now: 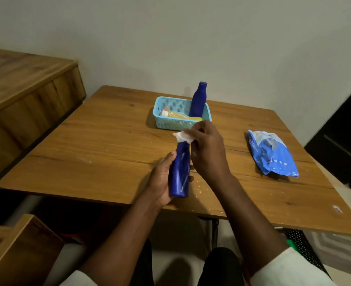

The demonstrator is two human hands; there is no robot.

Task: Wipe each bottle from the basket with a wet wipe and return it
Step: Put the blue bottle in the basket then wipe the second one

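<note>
While the left hand (162,180) grips a blue bottle (180,172) round its lower body, tilted above the table's (87,153) near edge, the right hand (206,147) pinches a white wipe (182,137) over the bottle's top, fingers curled, forearm reaching in from the lower right. Just beyond sits a basket (170,122), holding a second blue bottle (198,101) upright and a yellow one (178,115) lying flat. To the right, well apart, lies the wipe pack (271,152).
</note>
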